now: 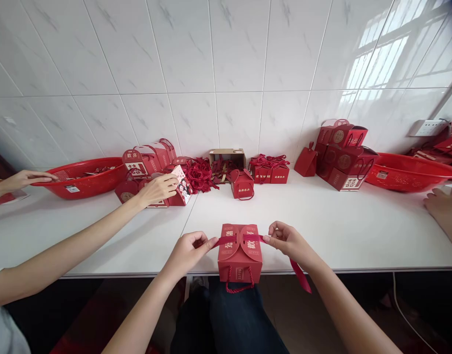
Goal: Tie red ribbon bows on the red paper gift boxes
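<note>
White marbled tiles [237,49] fill the top of the frame, window glare upper right; white table [322,216] runs across the middle. Red gift box [223,269] sits lower center at the table's near edge, top flaps closed, rope handle [240,290] hanging toward the lap. Red ribbon [250,238] threads across its top through the flaps. Left hand [191,250] and right hand [288,242] are apart, one each side of the box, each pinching the ribbon between thumb and fingers; loose tail dangles below the right hand. Behind, center: small red box [242,188], open carton [227,151] with ribbon pieces, ribbon-tied boxes [269,173], ribbon heap [199,174]. Center left, a co-worker's hand [159,189] is on a patterned box [183,187] beside more boxes; another hand [27,179] at far left is at the rim of a red basket [69,189]. Right side: stacked boxes [342,155], second red basket [410,179], power strip [427,128], someone's hand [445,200] at the frame edge.
</note>
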A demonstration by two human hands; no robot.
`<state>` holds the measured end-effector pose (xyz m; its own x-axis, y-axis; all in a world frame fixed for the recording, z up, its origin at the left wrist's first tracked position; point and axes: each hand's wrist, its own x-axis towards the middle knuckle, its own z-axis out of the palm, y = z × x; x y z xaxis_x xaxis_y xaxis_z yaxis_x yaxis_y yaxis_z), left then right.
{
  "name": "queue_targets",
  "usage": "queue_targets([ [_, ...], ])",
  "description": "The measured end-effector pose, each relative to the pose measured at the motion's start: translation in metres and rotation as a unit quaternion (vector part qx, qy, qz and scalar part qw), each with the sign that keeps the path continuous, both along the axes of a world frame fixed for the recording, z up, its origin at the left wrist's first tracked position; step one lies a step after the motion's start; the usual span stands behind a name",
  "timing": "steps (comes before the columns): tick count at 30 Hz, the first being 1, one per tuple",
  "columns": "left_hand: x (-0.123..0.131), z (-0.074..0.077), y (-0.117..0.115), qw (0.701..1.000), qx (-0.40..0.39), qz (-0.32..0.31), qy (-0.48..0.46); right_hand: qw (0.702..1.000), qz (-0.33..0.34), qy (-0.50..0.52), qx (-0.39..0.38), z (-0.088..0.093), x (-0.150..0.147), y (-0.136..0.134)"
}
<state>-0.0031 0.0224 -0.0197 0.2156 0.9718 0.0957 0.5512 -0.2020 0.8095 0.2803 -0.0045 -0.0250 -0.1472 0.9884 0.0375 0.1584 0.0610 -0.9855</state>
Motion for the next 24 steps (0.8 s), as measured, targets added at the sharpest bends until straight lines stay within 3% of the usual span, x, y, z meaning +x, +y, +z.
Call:
queue_targets([
  [3, 0.004, -0.009, 0.0, 0.999, 0.034, -0.005, 0.012, 1.0, -0.006, -0.017, 0.008, -0.008, -0.002, 0.0],
  [5, 0.005, -0.012, -0.001, 0.993, 0.114, 0.0, 0.031, 0.997, -0.045, -0.048, 0.038, -0.013, -0.003, 0.0],
  [9, 0.007, -0.014, -0.012, 0.935, 0.317, 0.131, 0.091, 0.957, -0.206, -0.103, 0.178, -0.014, -0.006, -0.01],
  [11, 0.007, -0.013, -0.025, 0.913, 0.348, 0.179, 0.113, 0.94, -0.222, -0.122, 0.229, -0.011, -0.008, -0.022],
  [13, 0.009, -0.01, -0.039, 0.928, 0.317, 0.149, 0.129, 0.95, -0.173, -0.145, 0.216, -0.01, -0.012, -0.035],
  [16, 0.014, -0.007, -0.057, 0.955, 0.22, 0.062, 0.186, 0.972, -0.087, -0.179, 0.123, -0.013, -0.02, -0.049],
  [20, 0.021, -0.004, -0.059, 0.96, 0.139, 0.045, 0.238, 0.98, -0.066, -0.18, 0.057, -0.02, -0.029, -0.049],
  [22, 0.021, -0.003, -0.055, 0.975, 0.111, 0.062, 0.185, 0.986, -0.088, -0.133, 0.044, -0.021, -0.031, -0.047],
  [24, 0.019, -0.002, -0.049, 0.991, 0.082, 0.086, 0.057, 0.992, -0.112, -0.044, 0.027, -0.021, -0.033, -0.044],
])
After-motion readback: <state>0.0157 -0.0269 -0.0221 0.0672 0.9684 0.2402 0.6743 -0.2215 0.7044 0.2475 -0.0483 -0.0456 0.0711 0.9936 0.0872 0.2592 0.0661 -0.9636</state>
